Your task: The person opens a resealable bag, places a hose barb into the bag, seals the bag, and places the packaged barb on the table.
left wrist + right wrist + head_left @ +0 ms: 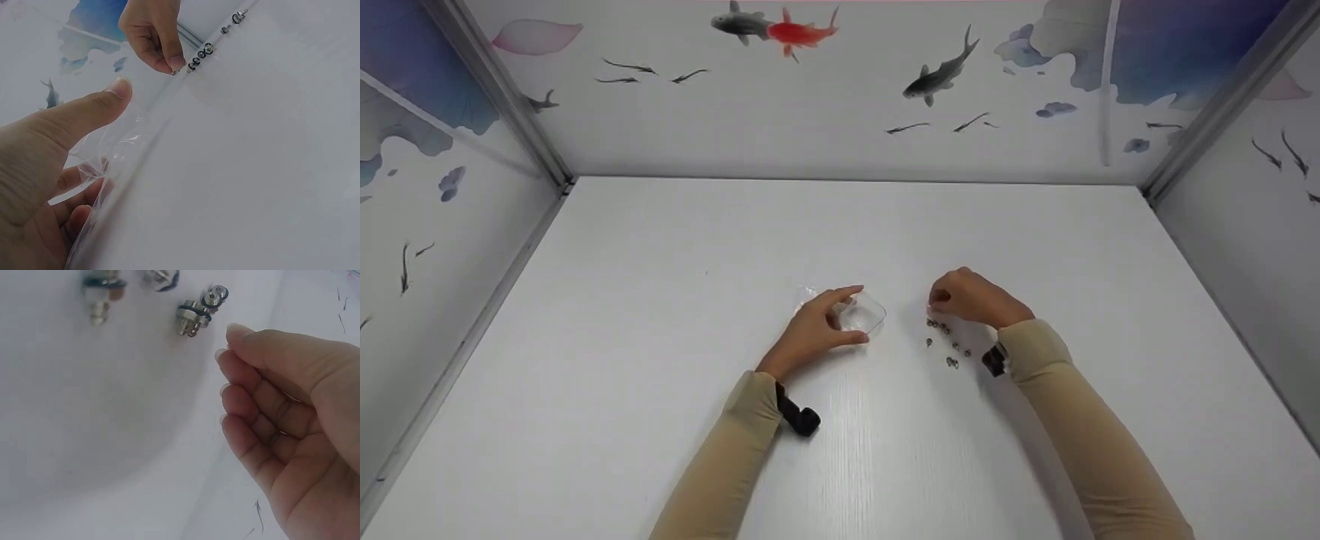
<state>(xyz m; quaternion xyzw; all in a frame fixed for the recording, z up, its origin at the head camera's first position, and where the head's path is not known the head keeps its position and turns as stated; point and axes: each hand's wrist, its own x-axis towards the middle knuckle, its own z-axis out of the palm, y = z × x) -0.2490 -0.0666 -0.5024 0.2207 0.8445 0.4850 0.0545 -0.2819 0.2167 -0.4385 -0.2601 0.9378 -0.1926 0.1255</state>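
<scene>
Right hand (976, 298): fingertips bunching close together, hold unclear.
Left hand (812, 328) is gripping the container (865, 315); you're best pinching fittings (187, 319) singly.

We see a white worktop (547, 375) bounded by left wall (472, 202), right wall (1222, 202) and fish-patterned far wall (825, 127), with grey posts (500, 91) at the far corners.

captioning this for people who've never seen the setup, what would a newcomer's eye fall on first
Probably the red fish printed on the back wall, high in the head view. Then the two hands over the white table: the left hand holding a clear plastic container, the right hand close beside a scatter of small metal fittings with dark rings.
</scene>
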